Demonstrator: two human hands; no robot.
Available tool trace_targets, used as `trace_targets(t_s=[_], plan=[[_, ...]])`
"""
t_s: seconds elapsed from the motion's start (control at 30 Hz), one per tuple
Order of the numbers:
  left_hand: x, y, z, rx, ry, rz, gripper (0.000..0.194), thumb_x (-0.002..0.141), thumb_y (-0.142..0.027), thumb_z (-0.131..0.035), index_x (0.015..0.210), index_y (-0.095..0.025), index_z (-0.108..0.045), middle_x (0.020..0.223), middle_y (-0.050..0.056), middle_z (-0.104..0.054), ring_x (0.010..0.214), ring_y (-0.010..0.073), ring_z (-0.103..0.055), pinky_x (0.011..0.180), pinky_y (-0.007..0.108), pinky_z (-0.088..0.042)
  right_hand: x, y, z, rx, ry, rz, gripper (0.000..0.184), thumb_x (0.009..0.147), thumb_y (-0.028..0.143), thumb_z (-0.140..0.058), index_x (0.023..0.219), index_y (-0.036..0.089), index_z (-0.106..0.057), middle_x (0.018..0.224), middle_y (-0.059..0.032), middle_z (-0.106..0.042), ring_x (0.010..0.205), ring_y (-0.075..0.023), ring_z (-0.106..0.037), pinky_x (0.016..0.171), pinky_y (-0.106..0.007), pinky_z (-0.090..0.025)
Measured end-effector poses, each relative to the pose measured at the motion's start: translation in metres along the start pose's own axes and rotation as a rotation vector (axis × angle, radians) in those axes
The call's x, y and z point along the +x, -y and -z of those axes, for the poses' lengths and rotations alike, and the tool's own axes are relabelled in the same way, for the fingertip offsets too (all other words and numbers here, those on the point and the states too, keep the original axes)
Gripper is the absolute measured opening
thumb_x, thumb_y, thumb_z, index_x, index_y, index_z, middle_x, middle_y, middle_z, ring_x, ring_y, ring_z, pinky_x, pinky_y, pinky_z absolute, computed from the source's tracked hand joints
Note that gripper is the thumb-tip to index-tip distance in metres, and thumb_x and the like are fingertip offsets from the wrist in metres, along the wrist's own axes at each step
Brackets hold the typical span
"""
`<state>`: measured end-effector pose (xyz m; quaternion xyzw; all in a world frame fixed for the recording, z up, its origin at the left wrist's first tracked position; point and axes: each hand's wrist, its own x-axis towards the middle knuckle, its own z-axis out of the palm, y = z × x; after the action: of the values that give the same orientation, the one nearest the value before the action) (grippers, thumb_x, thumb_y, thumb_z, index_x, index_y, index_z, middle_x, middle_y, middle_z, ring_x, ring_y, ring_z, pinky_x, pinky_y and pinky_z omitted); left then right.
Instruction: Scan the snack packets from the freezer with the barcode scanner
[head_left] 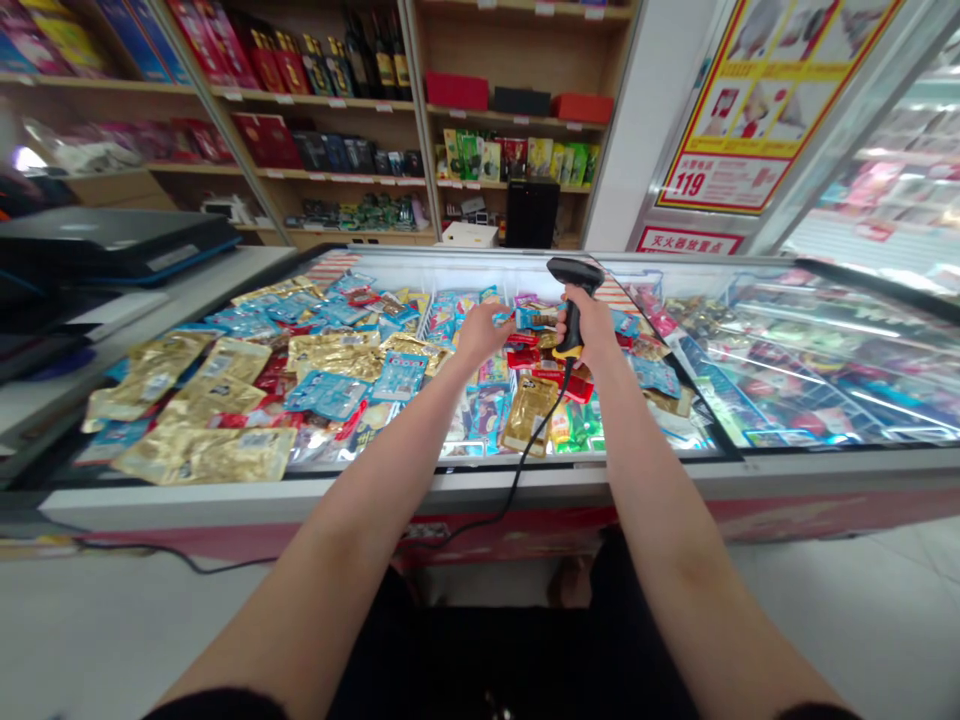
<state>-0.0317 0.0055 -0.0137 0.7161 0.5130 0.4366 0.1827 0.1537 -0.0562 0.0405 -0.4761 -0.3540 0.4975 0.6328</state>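
Above a shop freezer heaped with foil snack packets, the person's right hand is clenched around the handle of a black barcode scanner, held just over the pile, its cable trailing down across the near rim. Just left of it, the left hand has its grip nearly closed at a small packet; whether it is held, I cannot tell.

Single head-worn view, facing forward and down; freezer close ahead at 12 o'clock, shelves beyond it, worktop near at 10 o'clock.
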Motion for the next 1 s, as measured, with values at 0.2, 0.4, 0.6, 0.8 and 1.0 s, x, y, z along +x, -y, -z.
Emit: trace_targets(t_s=[0.2, 0.4, 0.6, 0.8, 1.0], plan=[[0.001, 0.020, 0.041, -0.010, 0.012, 0.131, 0.015, 0.068, -0.020, -0.080, 0.083, -0.022, -0.078, 0.110, 0.010, -0.081, 0.116, 0.0336, -0.072, 0.112, 0.045, -0.051, -0.012, -0.004, -0.017, -0.030, 0.054, -0.053, 0.023, 0.096, 0.032, -0.070, 0.082, 0.022, -0.054, 0.052, 0.0048, -0.058, 0.038, -0.0107, -0.050, 0.037, -0.022, -0.044], [0.004, 0.049, 0.104, -0.030, 0.066, 0.228, 0.022, 0.052, -0.019, -0.087, 0.067, -0.025, -0.073, 0.083, 0.003, -0.077, 0.100, 0.0307, -0.073, 0.099, 0.039, -0.056, -0.019, -0.014, -0.042, -0.113, 0.140, -0.067, 0.027, 0.095, 0.030, -0.071, 0.076, 0.022, -0.053, 0.050, 0.0033, -0.057, 0.035, -0.0107, -0.048, 0.034, -0.023, -0.042], [0.003, 0.070, 0.148, 0.143, 0.147, 0.243, 0.029, 0.042, -0.018, -0.088, 0.064, -0.027, -0.073, 0.079, 0.001, -0.074, 0.093, 0.0295, -0.073, 0.093, 0.033, -0.057, -0.020, -0.030, -0.073, -0.186, 0.243, -0.118, 0.026, 0.099, 0.026, -0.065, 0.075, 0.021, -0.056, 0.049, 0.0021, -0.056, 0.034, -0.0114, -0.048, 0.032, -0.024, -0.039], [0.003, 0.084, 0.158, 0.220, 0.260, 0.192, 0.030, 0.044, -0.030, -0.090, 0.066, -0.028, -0.070, 0.068, 0.000, -0.070, 0.081, 0.0265, -0.073, 0.084, 0.029, -0.059, -0.023, -0.044, -0.099, -0.234, 0.292, -0.148, 0.029, 0.098, 0.030, -0.068, 0.074, 0.021, -0.055, 0.049, 0.0027, -0.056, 0.035, -0.0115, -0.049, 0.034, -0.023, -0.040], [0.008, 0.092, 0.157, 0.433, 0.353, 0.198, 0.036, 0.037, -0.022, -0.089, 0.065, -0.027, -0.066, 0.064, 0.001, -0.067, 0.080, 0.0303, -0.073, 0.083, 0.033, -0.058, -0.022, -0.056, -0.096, -0.251, 0.330, -0.150, 0.028, 0.096, 0.029, -0.071, 0.075, 0.022, -0.054, 0.048, 0.0033, -0.057, 0.036, -0.0116, -0.049, 0.033, -0.024, -0.041]])
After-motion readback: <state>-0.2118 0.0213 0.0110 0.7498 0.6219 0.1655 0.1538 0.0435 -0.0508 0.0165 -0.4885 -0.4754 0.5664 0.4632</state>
